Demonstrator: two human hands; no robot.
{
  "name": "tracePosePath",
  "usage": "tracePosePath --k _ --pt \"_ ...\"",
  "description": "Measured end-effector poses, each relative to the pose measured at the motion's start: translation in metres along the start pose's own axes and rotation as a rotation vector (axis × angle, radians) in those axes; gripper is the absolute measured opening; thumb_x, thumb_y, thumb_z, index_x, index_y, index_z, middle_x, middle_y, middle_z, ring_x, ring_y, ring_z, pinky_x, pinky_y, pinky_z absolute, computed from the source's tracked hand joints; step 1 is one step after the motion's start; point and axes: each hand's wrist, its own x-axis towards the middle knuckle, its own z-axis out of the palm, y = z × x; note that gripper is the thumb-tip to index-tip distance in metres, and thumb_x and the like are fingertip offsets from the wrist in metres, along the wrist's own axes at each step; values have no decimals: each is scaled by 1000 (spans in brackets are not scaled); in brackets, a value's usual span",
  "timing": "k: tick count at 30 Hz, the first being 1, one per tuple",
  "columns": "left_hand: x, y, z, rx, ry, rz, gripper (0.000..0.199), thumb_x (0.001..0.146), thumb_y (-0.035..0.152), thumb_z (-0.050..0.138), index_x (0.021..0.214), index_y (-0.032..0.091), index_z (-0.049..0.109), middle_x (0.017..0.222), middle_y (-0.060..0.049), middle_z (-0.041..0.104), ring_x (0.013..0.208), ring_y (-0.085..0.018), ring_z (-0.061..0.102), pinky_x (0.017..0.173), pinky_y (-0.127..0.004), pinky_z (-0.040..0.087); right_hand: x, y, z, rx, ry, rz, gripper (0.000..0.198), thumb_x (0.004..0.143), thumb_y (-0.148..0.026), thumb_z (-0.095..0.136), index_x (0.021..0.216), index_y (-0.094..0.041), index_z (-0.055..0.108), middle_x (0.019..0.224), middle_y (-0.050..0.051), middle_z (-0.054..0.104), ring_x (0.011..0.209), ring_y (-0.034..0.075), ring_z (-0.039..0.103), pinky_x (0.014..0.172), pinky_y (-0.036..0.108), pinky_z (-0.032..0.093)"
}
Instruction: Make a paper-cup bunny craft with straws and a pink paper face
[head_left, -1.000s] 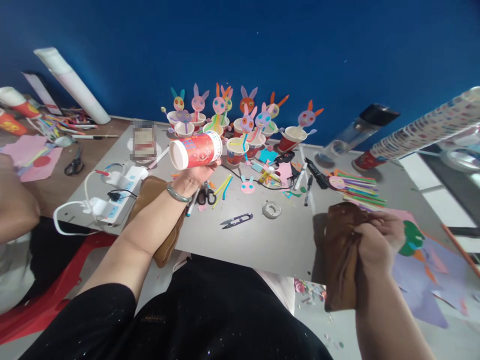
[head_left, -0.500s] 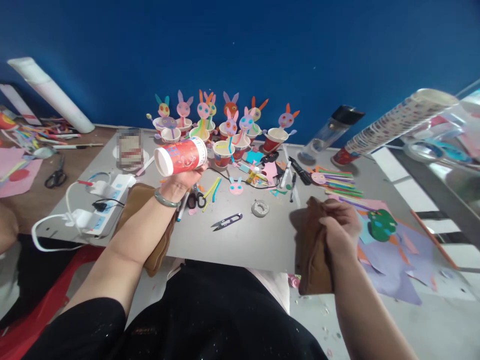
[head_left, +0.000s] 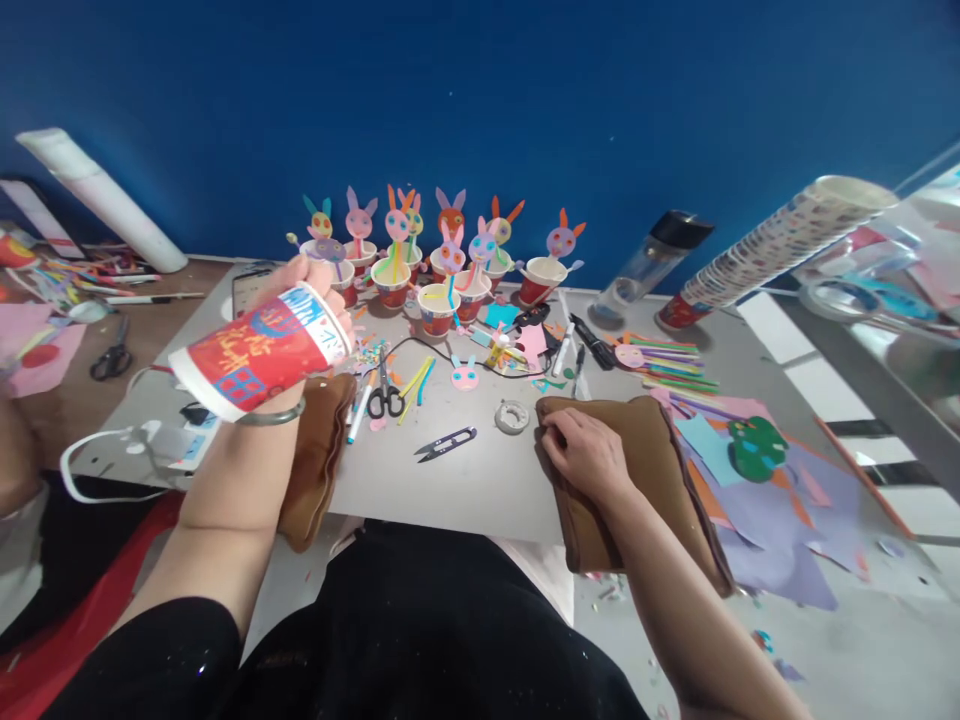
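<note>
While my left hand [head_left: 315, 280] grips the red cup [head_left: 259, 355], tilted above the counter [head_left: 480, 495], my right hand [head_left: 589, 450] lies on the brown cushion [head_left: 656, 450], pinch not discernible. Judged step: settling the cushion; next calls for gentle cup grip.

I face a plain, deep-blue wall [head_left: 480, 100] that spans the far side. A pale grey table [head_left: 450, 490] runs up against it, and to the left a brown wooden surface [head_left: 169, 320] adjoins it. Near left I see part of a red chair [head_left: 97, 610]; near right, light floor [head_left: 862, 660] — dotted with scraps [head_left: 763, 640]. Cool light — brightest far right — washes the tabletop.
</note>
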Motion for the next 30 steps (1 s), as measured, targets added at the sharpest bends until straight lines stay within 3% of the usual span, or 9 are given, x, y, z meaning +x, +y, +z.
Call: tracePosePath --k 2,4,8,10,12,14,22,25,30 --pt "-9 14 -8 125 -148 -52 52 97 53 35 57 21 45 40 5 26 31 -10 29 36 -24 32 -1 2 1 6 17 -11 12 89 -21 54 88 -18 66 82 5 69 75 18 63 70 29 42" --pt "-16 23 -15 331 -119 -168 32 90 47 55 77 20 64 41 6 32 32 -10 32 39 -24 33 -1 4 1 3 40 -35 11 89 -21 55 87 -18 65 81 4 70 75 19 64 69 29 42" --pt "-24 18 -36 798 -242 -456 35 86 44 59 107 19 73 49 3 50 42 -11 42 49 -23 37 -2 6 4 -10 95 -78 10 89 -21 56 86 -18 64 78 3 69 72 18 64 67 29 41" --pt "-26 4 -48 1058 -252 -466 34 86 39 59 112 22 72 82 -3 71 72 -16 62 69 -24 46 -1 8 5 -27 116 -99 10 89 -22 56 85 -18 64 77 3 69 70 18 63 64 29 41" --pt "-27 -15 -59 1239 -196 -512 39 84 38 57 115 19 69 113 -8 72 99 -21 64 85 -27 46 -1 8 6 -45 128 -120 11 89 -24 56 85 -18 64 76 3 68 69 18 63 63 29 41" --pt "-28 -33 -66 1350 -202 -575 43 84 40 56 119 18 66 122 -10 69 106 -23 63 90 -30 45 0 8 6 -58 129 -129 12 90 -24 55 85 -18 64 75 3 68 68 18 62 62 29 40" --pt "-38 -42 -79 1084 -226 -596 24 80 39 64 82 16 60 79 -2 64 70 -14 58 67 -26 42 -1 10 7 -58 109 -129 11 90 -24 53 85 -19 62 76 4 68 69 19 64 63 30 42" --pt "-49 -35 -89 632 -82 -612 17 78 26 66 78 15 53 64 4 55 55 -7 46 56 -20 35 -1 5 6 5 70 -115 10 91 -25 53 89 -19 61 80 4 69 69 19 64 59 29 41" --pt "-55 -37 -85 478 -20 -558 15 85 27 62 87 12 61 66 0 64 55 -10 56 54 -19 39 15 -33 -2 151 -119 -359 12 92 -19 50 95 -20 61 90 7 66 81 20 62 67 30 44"
